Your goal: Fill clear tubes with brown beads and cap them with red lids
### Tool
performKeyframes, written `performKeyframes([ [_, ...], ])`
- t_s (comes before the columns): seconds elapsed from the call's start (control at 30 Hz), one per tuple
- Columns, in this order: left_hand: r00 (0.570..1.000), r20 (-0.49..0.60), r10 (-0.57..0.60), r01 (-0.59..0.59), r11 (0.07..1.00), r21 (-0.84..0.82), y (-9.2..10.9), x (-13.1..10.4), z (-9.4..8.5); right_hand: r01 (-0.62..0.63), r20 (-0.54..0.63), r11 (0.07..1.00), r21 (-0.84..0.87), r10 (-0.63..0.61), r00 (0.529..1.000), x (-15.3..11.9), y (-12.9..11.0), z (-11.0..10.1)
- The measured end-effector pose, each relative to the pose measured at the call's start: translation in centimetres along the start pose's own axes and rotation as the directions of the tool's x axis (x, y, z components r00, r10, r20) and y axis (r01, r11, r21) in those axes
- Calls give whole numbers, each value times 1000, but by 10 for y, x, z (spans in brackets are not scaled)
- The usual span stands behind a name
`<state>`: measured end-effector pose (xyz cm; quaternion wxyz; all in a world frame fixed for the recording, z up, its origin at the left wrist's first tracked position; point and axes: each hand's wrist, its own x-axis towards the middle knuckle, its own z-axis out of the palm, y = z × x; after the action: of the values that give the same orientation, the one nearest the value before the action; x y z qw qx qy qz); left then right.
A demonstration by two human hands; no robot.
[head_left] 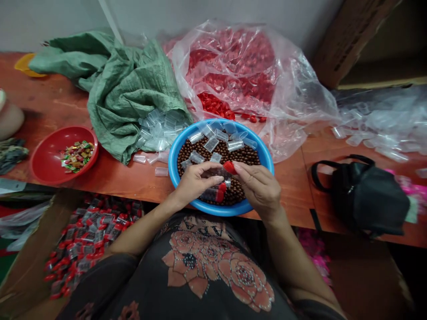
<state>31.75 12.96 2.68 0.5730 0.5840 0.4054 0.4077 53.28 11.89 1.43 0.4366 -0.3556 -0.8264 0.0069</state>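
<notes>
Over a blue basin (171, 166) of small brown balls (240, 191), my two hands meet. My left hand (196, 180) is closed on a clear plastic tube, mostly hidden by the fingers. Between the thumb and fingers of my right hand (262, 184) is a red cap (229, 167), held at the tube's end. Several empty clear tubes (211, 143) lie on the balls at the basin's far side. Below my hands, a tube with a red cap (219, 194) rests on the balls.
Behind the basin sits a clear bag of red caps (230, 89). A green sack (133, 89) has clear tubes at its mouth. A red bowl (43, 164) holds small colourful pieces. A black bag (370, 195) lies right; a box of capped tubes (90, 235) stands below left.
</notes>
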Motion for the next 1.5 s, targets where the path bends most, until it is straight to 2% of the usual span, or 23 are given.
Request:
performKeyframes([
  [0.13, 1000, -20, 20, -19, 999, 43, 0, -4, 0, -5, -10, 1000, 11, 5, 1000, -2, -4, 1],
  [0.3, 992, -34, 122, -115, 980, 164, -3, -8, 1, -7, -25, 999, 51, 8, 1000, -6, -4, 1],
  [0.47, 997, -1, 75, -75, 996, 56, -5, -9, 5, -18, -24, 992, 122, 21, 999, -10, -1, -3],
  [0.57, 985, -11, 170, -165, 969, 184, -2, -9, 4, -5, 0, 992, 123, 5, 1000, -11, -1, -6],
  [0.67, 966, 27, 256, -253, 922, 294, 1, -9, 1, -11, -4, 991, 137, 11, 1000, -12, -2, -9],
  [0.77, 969, 63, 238, -246, 931, 270, -2, -8, 1, -5, -35, 987, 160, 11, 999, -14, -4, -11],
  [0.9, 982, 41, 184, -187, 978, 97, -14, -9, 10, -23, -51, 986, 168, 32, 998, -13, -10, -8],
  [1.0, 995, 15, 95, -94, 995, -44, -21, -12, 17, -87, -64, 979, 183, 101, 993, -11, -16, -3],
  [1.07, 999, 24, 27, -25, 997, -72, -22, -14, 18, -118, -80, 972, 203, 136, 987, -10, -20, 1],
  [1.17, 999, 26, 23, -24, 1000, 7, -18, -15, 13, -132, -91, 965, 225, 156, 984, -9, -24, 4],
  [1.3, 992, 126, 32, -52, 987, 155, -9, -13, 5, -120, -92, 963, 240, 145, 985, -9, -23, 6],
  [1.5, 973, 178, 145, -182, 960, 213, -4, -9, 3, -98, -80, 981, 169, 113, 990, -8, -19, 5],
])
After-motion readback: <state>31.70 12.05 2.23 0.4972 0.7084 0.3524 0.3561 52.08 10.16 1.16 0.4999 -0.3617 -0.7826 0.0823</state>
